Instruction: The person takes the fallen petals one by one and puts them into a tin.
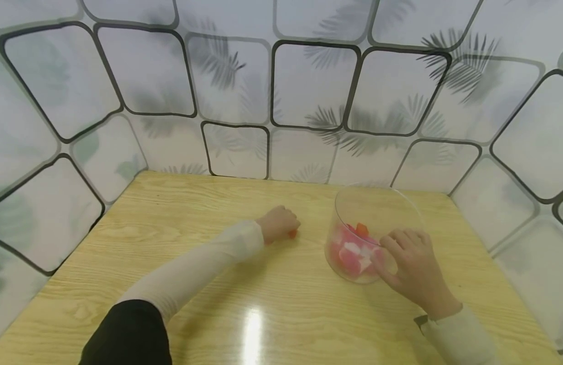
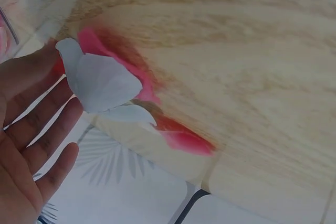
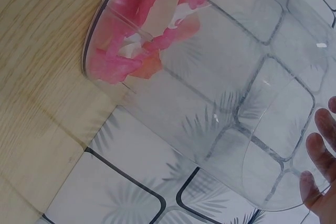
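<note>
My left hand [image 1: 279, 223] is low over the middle of the table, a bit of orange-red showing under its fingers. In the left wrist view it pinches several petals, a white petal [image 2: 107, 80] and a pink petal [image 2: 94, 43] among them; a red-pink petal [image 2: 186, 141] lies beyond. To the right stands a clear round container [image 1: 338, 213], holding pink, white and orange petals [image 1: 350, 258] at its bottom. My right hand [image 1: 411, 268] holds the container's right side near the rim; its fingertips [image 3: 318, 148] show at the edge in the right wrist view.
The wood-grain table [image 1: 208, 203] meets a pale wall covering [image 1: 236, 81] with dark outlined blocks and leaf prints at the back and both sides. Bright glare [image 1: 251, 334] lies near the front edge.
</note>
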A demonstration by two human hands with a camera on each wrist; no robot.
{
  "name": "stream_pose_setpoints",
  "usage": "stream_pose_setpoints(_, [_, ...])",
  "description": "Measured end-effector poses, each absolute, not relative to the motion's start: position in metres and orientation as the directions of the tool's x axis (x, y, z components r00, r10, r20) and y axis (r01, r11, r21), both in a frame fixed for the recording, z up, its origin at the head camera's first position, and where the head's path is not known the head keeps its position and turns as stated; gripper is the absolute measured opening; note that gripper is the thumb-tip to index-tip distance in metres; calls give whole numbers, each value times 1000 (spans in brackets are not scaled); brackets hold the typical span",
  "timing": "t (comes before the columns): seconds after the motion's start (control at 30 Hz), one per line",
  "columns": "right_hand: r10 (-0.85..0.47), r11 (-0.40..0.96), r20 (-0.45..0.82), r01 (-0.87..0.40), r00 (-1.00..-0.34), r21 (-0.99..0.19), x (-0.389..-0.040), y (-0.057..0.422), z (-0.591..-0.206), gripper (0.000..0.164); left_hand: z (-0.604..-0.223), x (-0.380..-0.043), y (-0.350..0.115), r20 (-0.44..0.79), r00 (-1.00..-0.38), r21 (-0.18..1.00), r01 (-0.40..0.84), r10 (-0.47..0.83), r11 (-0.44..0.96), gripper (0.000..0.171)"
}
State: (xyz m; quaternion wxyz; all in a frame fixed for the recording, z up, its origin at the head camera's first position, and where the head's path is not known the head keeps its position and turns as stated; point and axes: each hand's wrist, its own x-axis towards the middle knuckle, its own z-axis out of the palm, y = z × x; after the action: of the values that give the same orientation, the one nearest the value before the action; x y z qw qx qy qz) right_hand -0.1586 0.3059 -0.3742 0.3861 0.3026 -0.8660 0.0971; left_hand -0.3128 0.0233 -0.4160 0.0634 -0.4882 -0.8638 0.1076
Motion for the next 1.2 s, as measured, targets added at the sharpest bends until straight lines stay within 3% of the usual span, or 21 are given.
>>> stream_pose_setpoints(0.27, [-444,799,739,-598,-507,69,-157,303,-372,47,-412,-310,25,-28,-552,-256,810,833,528,8])
stream_pose_setpoints(0.4, [-444,799,729,-598,-520,60,-157,304,-373,48,-410,-314,28,-12,-556,-324,788,831,523,6])
stream_pose_setpoints(0.53, [-444,802,721,-594,-532,56,-157,305,-373,48,-392,-319,30,118,-537,-332,771,835,543,9])
stream_pose_setpoints(0.77, [-444,792,747,-607,-495,68,-159,304,-373,47,-314,-306,45,444,-519,-173,750,730,638,6])
stream_pose_setpoints(0.87, [-439,791,758,-608,-481,72,-159,305,-373,47,-289,-294,61,501,-500,-104,775,706,623,8])
stream_pose_setpoints(1.07, [-440,804,737,-591,-514,68,-158,306,-372,51,-283,-271,112,456,-424,-108,846,783,521,9])
stream_pose_setpoints(1.2, [-435,790,766,-608,-473,73,-160,303,-373,49,-294,-264,142,407,-383,-148,868,829,473,11])
